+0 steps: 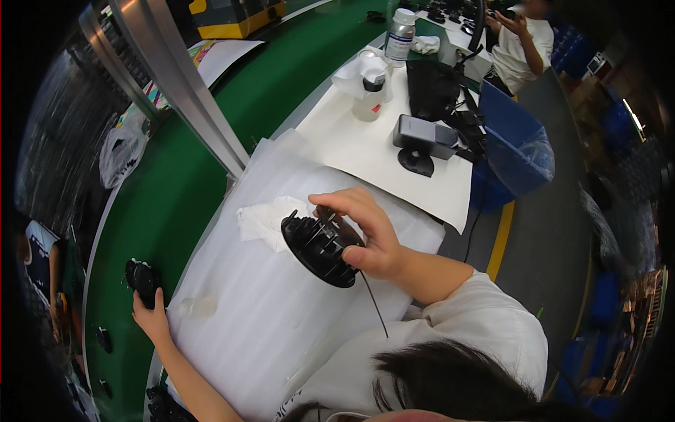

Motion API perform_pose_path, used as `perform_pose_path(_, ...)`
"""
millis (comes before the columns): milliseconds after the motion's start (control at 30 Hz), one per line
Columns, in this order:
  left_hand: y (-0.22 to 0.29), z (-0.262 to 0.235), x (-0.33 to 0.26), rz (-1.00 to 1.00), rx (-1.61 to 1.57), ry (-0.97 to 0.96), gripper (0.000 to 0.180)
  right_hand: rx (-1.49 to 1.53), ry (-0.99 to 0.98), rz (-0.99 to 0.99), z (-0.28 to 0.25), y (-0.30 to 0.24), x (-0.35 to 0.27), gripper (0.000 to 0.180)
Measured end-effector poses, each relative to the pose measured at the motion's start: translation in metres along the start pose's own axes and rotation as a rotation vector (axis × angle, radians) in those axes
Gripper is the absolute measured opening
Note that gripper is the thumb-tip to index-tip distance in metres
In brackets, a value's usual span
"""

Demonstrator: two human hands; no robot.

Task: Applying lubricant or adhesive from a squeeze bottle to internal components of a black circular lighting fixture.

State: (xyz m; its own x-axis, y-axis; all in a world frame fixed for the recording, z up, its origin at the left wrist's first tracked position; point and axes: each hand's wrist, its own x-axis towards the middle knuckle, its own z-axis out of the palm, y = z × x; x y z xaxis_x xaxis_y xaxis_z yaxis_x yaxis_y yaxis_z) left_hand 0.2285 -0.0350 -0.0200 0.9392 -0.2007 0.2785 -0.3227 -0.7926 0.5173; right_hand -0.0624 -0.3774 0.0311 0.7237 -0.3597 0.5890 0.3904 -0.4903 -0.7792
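My right hand (373, 235) grips a black plastic part (320, 246) with a rounded, disc-like edge and several upright posts and ribs. It is held tilted above the foam-covered work surface (260, 323), and a thin dark wire (375, 309) hangs below it. Far to the left, over the green belt (204, 176), my left hand (150, 316) has its thumb and fingers on the near end of another black part (145, 281). A crumpled white cloth (264, 224) lies just behind the part in my right hand.
A small translucent bottle (197, 307) lies on the foam. Behind are a cloth-topped bottle (367, 105), a white bottle (400, 39) and a grey box-shaped device (425, 136). A blue bin (517, 141) stands right; a metal post (183, 84) rises left. Another person (524, 49) works beyond.
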Motion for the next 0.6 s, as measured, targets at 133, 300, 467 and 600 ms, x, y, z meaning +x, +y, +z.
perform_pose_path(133, 0.018, 0.008, -0.003, 0.049, 0.339, 0.017, 0.066, -0.004, 0.020, -0.034, -0.002, -0.001, 0.000, 0.053)
perform_pose_path(300, 0.023, 0.013, 0.001, 0.036, 0.404, -0.005, 0.065, -0.026, -0.008, -0.028, -0.001, 0.000, 0.001, 0.053)
perform_pose_path(467, 0.018, 0.014, 0.008, 0.045, 0.041, -0.134, 0.067, -0.026, -0.005, -0.032, -0.004, -0.001, 0.003, 0.054)
perform_pose_path(600, 0.028, 0.014, 0.012, 0.121, 0.194, -0.133, 0.066, -0.043, -0.034, -0.054, -0.004, -0.005, 0.007, 0.054)
